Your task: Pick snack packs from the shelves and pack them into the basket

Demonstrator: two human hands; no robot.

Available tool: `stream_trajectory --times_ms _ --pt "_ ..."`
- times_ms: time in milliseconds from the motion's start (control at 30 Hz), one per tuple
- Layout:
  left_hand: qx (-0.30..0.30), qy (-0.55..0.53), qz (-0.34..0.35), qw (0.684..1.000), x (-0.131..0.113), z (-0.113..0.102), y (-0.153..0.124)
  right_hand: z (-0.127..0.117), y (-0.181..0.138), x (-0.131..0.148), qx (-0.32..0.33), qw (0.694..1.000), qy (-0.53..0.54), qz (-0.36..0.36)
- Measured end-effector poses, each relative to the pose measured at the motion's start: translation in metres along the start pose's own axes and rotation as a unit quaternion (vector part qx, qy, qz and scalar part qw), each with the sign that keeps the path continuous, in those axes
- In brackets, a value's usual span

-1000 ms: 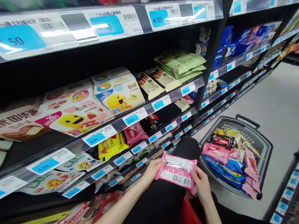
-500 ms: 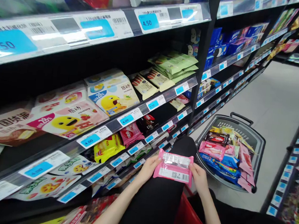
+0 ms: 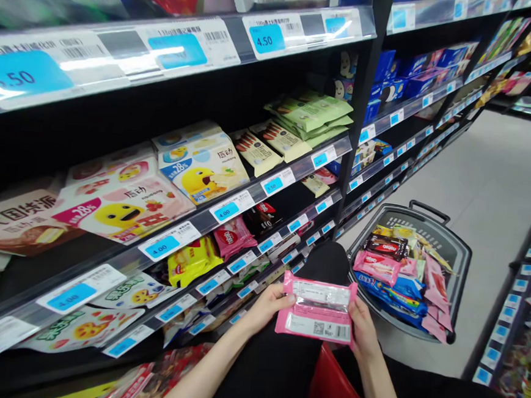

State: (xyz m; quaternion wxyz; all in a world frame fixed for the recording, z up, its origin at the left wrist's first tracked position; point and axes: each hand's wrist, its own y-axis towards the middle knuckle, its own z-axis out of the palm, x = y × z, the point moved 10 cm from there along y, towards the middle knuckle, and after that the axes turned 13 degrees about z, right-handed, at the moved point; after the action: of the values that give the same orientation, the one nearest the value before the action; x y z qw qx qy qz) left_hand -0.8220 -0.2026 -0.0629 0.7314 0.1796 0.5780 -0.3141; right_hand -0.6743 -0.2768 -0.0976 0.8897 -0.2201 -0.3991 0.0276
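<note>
Between my two hands is a pink snack packet, its back side with printed text, a QR code and a barcode turned up to me. My left hand pinches its left end, thumb on top. My right hand grips the opposite end, with some fingers hidden underneath. The packet is above my dark-clothed legs. To the right, a grey shopping basket stands on the floor, holding several snack packs, among them a brown packet, a pink packet and blue packets.
Shelves with price tags run along my left, carrying boxed cakes, green packets, a yellow packet and a pink packet. Another shelf borders the aisle floor on the right. Something red shows below my hands.
Both hands have brought the pink snack packet slightly closer to me and it appears larger. The basket and shelves stay nearly the same.
</note>
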Motion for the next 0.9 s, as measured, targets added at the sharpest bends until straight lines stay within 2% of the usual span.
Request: stream_trajectory --times_ms 133,200,267,333,400,467,533,633,700,767,833,900 --pt "-0.007 0.064 0.016 0.998 -0.010 -0.001 0.000 0.000 -0.004 0.009 -0.010 0.999 -0.040 -0.008" --pt "-0.008 0.155 0.045 0.987 -0.025 -0.004 0.001 -0.002 -0.007 0.020 -0.022 0.993 -0.106 -0.037" --pt "0.006 0.293 0.080 0.953 -0.044 -0.003 0.000 -0.004 -0.012 0.036 -0.040 0.978 -0.189 -0.081" --pt "0.025 0.418 0.100 0.902 -0.062 0.001 -0.001 -0.007 -0.019 0.050 -0.064 0.956 -0.261 -0.117" --pt "0.044 0.480 0.101 0.870 -0.073 0.006 -0.003 -0.012 -0.026 0.060 -0.089 0.942 -0.294 -0.136" --pt "0.064 0.489 0.108 0.863 -0.081 0.014 -0.005 -0.017 -0.030 0.065 -0.098 0.943 -0.283 -0.143" --pt "0.087 0.458 0.131 0.875 -0.085 0.024 -0.007 -0.021 -0.033 0.068 -0.085 0.957 -0.233 -0.154" --pt "0.100 0.357 0.154 0.916 -0.081 0.032 -0.008 -0.027 -0.036 0.075 -0.083 0.962 -0.189 -0.176" --pt "0.047 0.282 0.130 0.949 -0.070 0.022 -0.006 -0.028 -0.036 0.075 -0.102 0.952 -0.231 -0.171" --pt "-0.037 0.227 0.086 0.969 -0.057 0.007 -0.003 -0.027 -0.033 0.070 -0.111 0.945 -0.273 -0.145" --pt "-0.101 0.173 0.056 0.978 -0.048 0.000 -0.003 -0.028 -0.029 0.063 -0.113 0.952 -0.257 -0.119" --pt "-0.128 0.113 0.049 0.984 -0.045 0.003 -0.002 -0.032 -0.027 0.059 -0.120 0.967 -0.198 -0.109"
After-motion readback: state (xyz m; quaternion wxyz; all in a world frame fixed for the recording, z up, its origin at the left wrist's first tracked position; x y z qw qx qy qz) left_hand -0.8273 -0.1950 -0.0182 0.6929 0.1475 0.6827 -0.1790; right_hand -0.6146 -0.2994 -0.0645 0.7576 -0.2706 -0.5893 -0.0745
